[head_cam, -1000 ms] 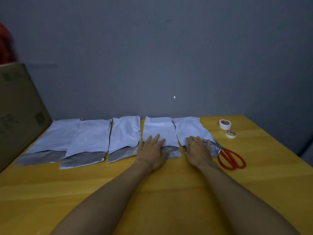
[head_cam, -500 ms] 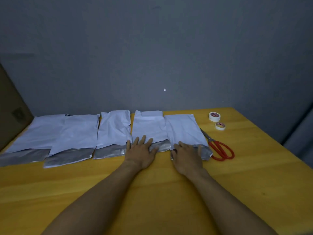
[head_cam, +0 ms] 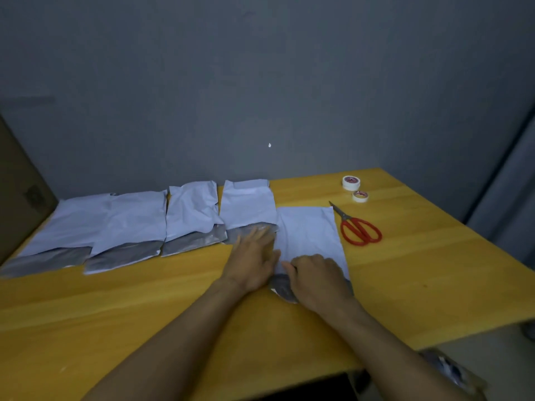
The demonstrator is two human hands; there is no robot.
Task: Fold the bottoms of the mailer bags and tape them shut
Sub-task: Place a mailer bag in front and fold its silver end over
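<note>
Mailer bag [head_cam: 308, 233], rightmost of five, lying nearer camera than other four bags [head_cam: 191, 215] on yellow table [head_cam: 144, 299]. Grey bottom flap [head_cam: 282, 286] poking out under right hand [head_cam: 318, 280]. Right fingers curling over flap, seemingly gripping it. Left hand [head_cam: 254, 261] resting on bag's left edge, fingers straight, bit blurry tbh. Folding step going on imo, no tape showing yet. Next move probably needing crease pressed flat, then reaching for tape rolls [head_cam: 351, 182] beyond scissors [head_cam: 360, 230]. Rolls showing red print, too small for reading.
</note>
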